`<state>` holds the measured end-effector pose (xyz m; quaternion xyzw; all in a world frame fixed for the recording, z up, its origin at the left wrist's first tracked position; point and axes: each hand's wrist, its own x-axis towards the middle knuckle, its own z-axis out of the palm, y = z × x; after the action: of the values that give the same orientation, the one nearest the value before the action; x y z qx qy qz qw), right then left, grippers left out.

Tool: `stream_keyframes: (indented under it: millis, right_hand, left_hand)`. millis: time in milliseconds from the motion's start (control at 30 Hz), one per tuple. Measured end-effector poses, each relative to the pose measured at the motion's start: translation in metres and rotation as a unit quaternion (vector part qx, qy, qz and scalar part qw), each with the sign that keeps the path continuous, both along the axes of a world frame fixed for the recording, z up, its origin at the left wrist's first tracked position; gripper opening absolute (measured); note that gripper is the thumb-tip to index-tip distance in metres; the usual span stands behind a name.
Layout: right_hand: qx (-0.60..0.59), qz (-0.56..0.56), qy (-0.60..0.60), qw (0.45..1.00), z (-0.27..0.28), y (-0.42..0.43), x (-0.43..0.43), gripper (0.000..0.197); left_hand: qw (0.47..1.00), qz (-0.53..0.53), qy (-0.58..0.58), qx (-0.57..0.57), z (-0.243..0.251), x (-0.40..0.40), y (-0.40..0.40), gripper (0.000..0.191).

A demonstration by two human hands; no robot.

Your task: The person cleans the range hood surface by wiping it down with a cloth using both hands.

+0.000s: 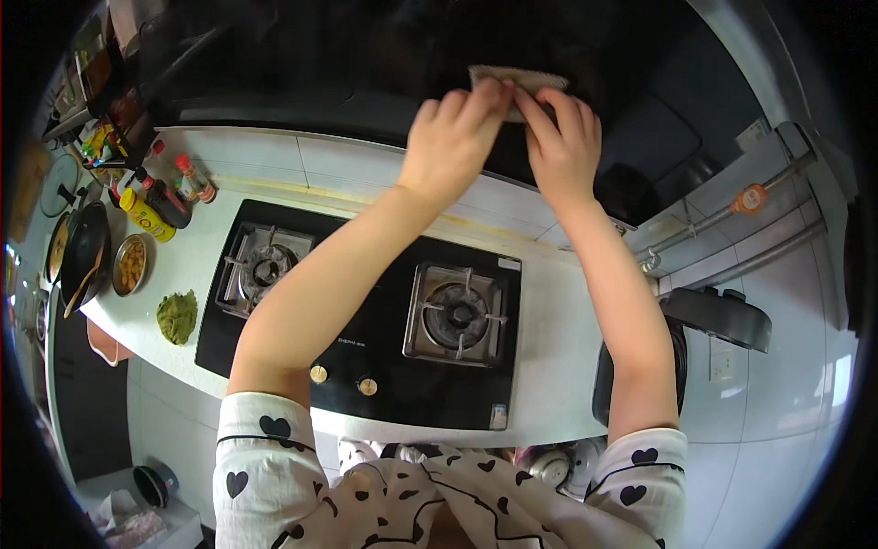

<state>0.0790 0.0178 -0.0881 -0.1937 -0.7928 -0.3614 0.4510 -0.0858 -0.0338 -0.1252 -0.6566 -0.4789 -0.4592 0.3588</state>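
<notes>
Both my hands are raised over the back of the hob, at a glossy black panel [329, 62] that looks like the front of a range hood. My left hand [454, 141] pinches the near edge of a beige-grey cloth [525, 74]. Beside it, my right hand [564, 152] has its fingers on the same cloth, gripping its right part. The cloth lies against or just before the panel; its lower part is partly hidden behind my fingers. Below my arms is a black glass gas hob [425, 391] with two burners, the left one partly covered by my left forearm.
A crumpled green cloth [177, 318] lies on the white counter [555, 343] left of the hob. Behind it stand a metal bowl of food [130, 265], a black wok [84, 250] and a yellow bottle [146, 215]. At right are a black appliance [717, 319] and metal pipes [713, 223].
</notes>
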Motion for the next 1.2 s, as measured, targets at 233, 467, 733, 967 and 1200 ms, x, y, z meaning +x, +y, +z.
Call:
stream_keyframes:
  millis: [233, 467, 733, 967, 1200]
  right_hand:
    - [-0.029, -0.021, -0.017, 0.999, -0.003, -0.008, -0.006, 0.038]
    - [0.0, 0.049, 0.0, 0.999, 0.02, 0.002, -0.081, 0.024]
    - [0.064, 0.019, 0.019, 0.998, 0.038, 0.01, -0.032, 0.031]
    - [0.041, -0.111, 0.037, 0.992, 0.032, 0.013, 0.08, 0.046]
    - [-0.012, -0.235, 0.076, 0.969, 0.008, 0.01, 0.183, 0.057]
  left_hand:
    - [0.998, 0.025, 0.05, -0.007, -0.007, -0.016, -0.004, 0.054]
    - [0.997, 0.076, -0.012, 0.007, -0.002, -0.061, -0.011, 0.055]
    - [0.996, 0.081, -0.014, -0.016, 0.022, 0.001, 0.007, 0.069]
    - [0.999, -0.01, 0.035, 0.007, 0.037, 0.091, 0.031, 0.058]
    - [0.984, -0.042, 0.161, 0.064, 0.054, 0.176, 0.054, 0.053]
